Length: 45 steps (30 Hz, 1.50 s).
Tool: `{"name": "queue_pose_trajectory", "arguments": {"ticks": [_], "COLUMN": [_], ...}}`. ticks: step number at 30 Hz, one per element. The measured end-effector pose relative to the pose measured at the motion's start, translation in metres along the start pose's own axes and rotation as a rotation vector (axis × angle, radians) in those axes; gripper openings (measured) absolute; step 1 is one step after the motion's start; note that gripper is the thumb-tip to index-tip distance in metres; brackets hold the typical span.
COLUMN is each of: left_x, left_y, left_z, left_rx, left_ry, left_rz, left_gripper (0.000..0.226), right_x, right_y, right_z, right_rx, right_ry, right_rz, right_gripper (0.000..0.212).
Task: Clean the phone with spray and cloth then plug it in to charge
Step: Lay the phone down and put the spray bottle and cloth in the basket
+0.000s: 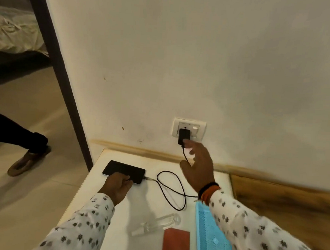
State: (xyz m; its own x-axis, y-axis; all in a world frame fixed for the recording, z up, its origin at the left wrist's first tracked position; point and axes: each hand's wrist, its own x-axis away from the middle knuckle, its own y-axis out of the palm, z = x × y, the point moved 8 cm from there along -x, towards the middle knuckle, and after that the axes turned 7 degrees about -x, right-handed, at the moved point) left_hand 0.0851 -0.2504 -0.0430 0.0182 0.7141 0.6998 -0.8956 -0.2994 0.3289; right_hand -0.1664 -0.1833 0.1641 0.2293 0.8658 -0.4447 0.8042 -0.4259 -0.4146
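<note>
From the head view the phone (pixel 123 171) lies flat on the white table (pixel 88 197), cable (pixel 170 187) already in its end, left hand (pixel 116 188) resting loosely open on it; right hand (pixel 196 164), fingers apart and gripping nothing, reaches the charger (pixel 184 136) in the wall socket (pixel 189 127); best press it squarely home, then flick the switch.

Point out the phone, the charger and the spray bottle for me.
phone (pixel 125 170): head view, middle of the dark screen.
charger (pixel 183 135): head view, black body in the wall socket.
spray bottle (pixel 158 225): head view, clear body, lying on its side.
</note>
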Motion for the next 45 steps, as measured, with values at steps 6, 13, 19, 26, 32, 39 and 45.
{"name": "queue_pose_trajectory", "arguments": {"ticks": [6,13,19,26,32,39,45], "left_x": [0.06,0.106,0.122,0.149,0.164,0.165,0.163], "left_y": [0.01,0.007,0.022,0.063,0.076,0.072,0.079], "left_z": [-0.024,-0.083,-0.087,-0.077,-0.071,-0.078,-0.079], "left_rx": [-0.727,-1.863,-2.001,-1.94,-1.71,-1.435,-1.415], "left_ry": [0.251,0.662,0.804,1.059,1.022,0.922,0.91], "left_rz": [-0.106,-0.165,-0.181,-0.313,-0.323,-0.344,-0.397], "left_gripper": [0.042,0.063,0.051,0.054,0.043,0.039,0.041], "right_x": [0.11,0.175,0.19,0.18,0.174,0.17,0.165], "right_y": [0.069,0.083,0.062,0.049,0.029,0.023,0.024], "right_z": [-0.001,0.044,0.057,0.061,0.051,0.054,0.059], "right_rx": [0.223,0.403,0.415,0.357,0.245,0.189,0.155], "right_ry": [-0.11,0.227,0.319,0.435,0.425,0.423,0.46], "right_rz": [-0.526,-0.638,-0.603,-0.476,-0.289,-0.266,-0.256], "right_gripper": [0.036,0.039,0.054,0.052,0.031,0.03,0.03]}}
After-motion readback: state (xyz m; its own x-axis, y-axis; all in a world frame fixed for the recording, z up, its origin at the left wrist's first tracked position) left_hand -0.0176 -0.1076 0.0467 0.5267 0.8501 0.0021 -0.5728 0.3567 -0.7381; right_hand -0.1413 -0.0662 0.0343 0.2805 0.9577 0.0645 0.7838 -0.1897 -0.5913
